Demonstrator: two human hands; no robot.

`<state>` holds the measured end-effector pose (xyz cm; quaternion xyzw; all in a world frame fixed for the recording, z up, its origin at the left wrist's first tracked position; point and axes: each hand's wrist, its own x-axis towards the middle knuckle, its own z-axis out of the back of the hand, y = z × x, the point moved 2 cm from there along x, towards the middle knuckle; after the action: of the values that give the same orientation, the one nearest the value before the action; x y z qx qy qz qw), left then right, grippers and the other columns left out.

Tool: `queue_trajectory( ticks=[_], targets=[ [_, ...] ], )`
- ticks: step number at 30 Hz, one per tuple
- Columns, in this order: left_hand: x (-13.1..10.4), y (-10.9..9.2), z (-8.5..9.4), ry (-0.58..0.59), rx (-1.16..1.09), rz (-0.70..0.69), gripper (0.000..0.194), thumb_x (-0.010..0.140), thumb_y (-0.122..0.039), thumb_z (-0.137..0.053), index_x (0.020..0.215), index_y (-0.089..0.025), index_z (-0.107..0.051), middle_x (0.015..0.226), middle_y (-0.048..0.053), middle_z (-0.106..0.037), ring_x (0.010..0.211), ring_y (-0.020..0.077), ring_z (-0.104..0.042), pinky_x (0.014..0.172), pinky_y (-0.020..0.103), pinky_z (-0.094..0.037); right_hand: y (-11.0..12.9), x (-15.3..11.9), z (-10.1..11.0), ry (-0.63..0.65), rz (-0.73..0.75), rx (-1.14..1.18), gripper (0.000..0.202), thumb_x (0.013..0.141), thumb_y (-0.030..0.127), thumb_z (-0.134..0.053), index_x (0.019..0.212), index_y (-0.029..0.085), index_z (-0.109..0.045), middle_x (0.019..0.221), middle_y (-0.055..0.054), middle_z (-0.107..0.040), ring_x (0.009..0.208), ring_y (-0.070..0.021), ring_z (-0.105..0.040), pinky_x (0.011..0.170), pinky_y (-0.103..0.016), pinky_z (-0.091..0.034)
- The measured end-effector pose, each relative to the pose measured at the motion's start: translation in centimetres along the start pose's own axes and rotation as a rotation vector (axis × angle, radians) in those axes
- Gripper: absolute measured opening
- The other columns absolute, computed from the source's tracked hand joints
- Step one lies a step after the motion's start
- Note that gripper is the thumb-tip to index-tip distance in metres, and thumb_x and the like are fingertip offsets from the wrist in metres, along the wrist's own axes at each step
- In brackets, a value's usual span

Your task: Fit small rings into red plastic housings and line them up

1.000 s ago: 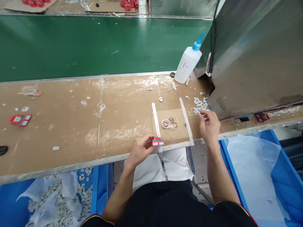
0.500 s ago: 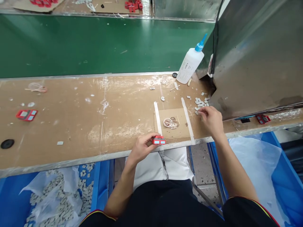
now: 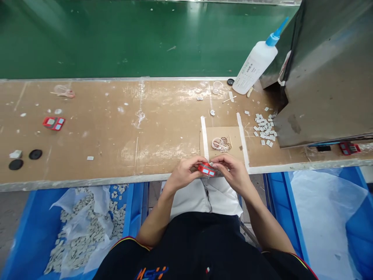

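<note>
In my left hand (image 3: 185, 171) is a small red plastic toy part (image 3: 206, 169) with two pale blue rectangles on its near face, held over the front edge of the bench. My right hand (image 3: 232, 171) meets it from the other side, pinching a small white-grey tile (image 3: 211, 164) against the part's top right. Just beyond both hands lies a cardboard square (image 3: 236, 133) between two white tape strips, with a small round dish (image 3: 217, 144) and brown smears on it. A pile of similar small tiles (image 3: 265, 130) lies to the right.
A white squeeze bottle (image 3: 255, 68) with a blue nozzle leans near the metal housing (image 3: 329, 77) on the right. Another red part (image 3: 54, 123) and black discs (image 3: 35, 154) lie left. Blue bins (image 3: 132, 210) stand below the bench; a green belt (image 3: 116, 42) runs behind it.
My right hand has come left from the tile pile to the red part, bringing a tile. My left hand still holds the part. The camera view has shifted.
</note>
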<state>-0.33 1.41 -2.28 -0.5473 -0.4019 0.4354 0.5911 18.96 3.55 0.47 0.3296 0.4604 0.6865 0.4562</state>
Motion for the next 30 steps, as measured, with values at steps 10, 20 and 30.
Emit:
queue_trajectory(
  ticks=[10,20,30],
  targets=[
    [-0.1,0.1,-0.1,-0.012,0.144,-0.058,0.020,0.083,-0.012,-0.069,0.102,-0.018,-0.070,0.093,0.004,-0.077,0.082,0.0168,-0.074,0.077,0.026,-0.059,0.7,0.0,-0.3,0.044,0.138,-0.213,0.020,0.100,0.020,-0.054,0.086,0.020,-0.069,0.076,-0.003,-0.060,0.070,-0.0162,-0.059,0.063,-0.027,-0.047],
    [-0.3,-0.3,-0.3,-0.018,0.277,-0.093,0.014,0.086,-0.015,-0.069,0.099,-0.019,-0.067,0.086,0.002,-0.074,0.074,0.0149,-0.069,0.070,0.025,-0.055,0.7,-1.6,-0.7,0.064,0.136,-0.084,0.019,0.101,0.024,-0.056,0.109,0.025,-0.074,0.088,-0.005,-0.060,0.081,-0.0178,-0.063,0.069,-0.030,-0.054],
    [0.0,-0.6,0.0,-0.068,0.149,-0.411,0.008,0.094,-0.026,-0.067,0.099,-0.020,-0.066,0.099,0.008,-0.068,0.088,0.0160,-0.068,0.072,0.026,-0.055,-0.1,-2.7,-2.7,-0.016,-0.081,0.302,0.032,0.098,0.046,-0.061,0.125,0.029,-0.066,0.118,-0.009,-0.064,0.104,-0.0219,-0.069,0.083,-0.035,-0.062]
  ],
)
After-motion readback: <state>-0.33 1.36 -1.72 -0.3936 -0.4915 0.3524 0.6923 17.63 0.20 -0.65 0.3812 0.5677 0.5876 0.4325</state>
